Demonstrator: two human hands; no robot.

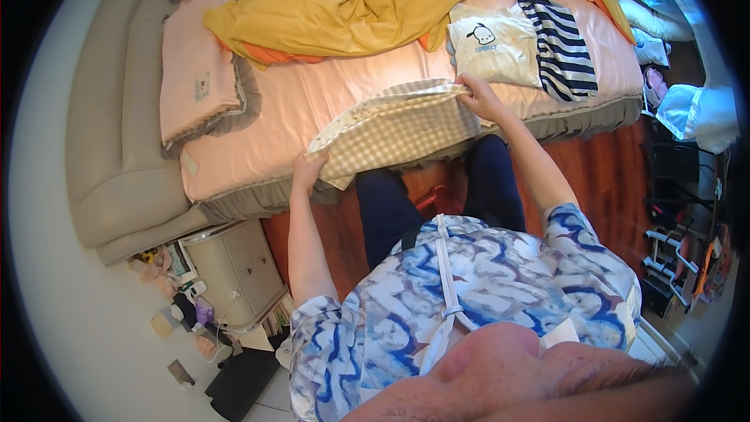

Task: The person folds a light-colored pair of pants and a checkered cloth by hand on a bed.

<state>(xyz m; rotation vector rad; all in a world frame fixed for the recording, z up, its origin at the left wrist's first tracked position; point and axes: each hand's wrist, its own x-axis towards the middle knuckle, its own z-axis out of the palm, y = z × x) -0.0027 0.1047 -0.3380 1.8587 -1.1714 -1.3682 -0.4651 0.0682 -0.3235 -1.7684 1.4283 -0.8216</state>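
A beige-and-white checked cloth (406, 129) with a pale patterned edge is stretched between my hands over the near edge of the bed. Its lower part hangs down toward my knees. My left hand (309, 170) grips the cloth's left corner. At the upper right corner, my right hand (480, 100) is closed on the same cloth, with the fingers pinching its edge. Whether it is a pillowcase or a garment I cannot tell. Just beyond my right hand, a cream top (496, 51) with a cartoon print lies flat, joined to or touching black-and-white striped fabric (556, 47).
The bed has a pink sheet (281, 98) with a grey ruffle. A yellow quilt (336, 4) is bunched at the far side, with a pink pillow (199, 70) at the left. A bedside cabinet (238, 270) stands at lower left; a rack of things (672, 266) is at right.
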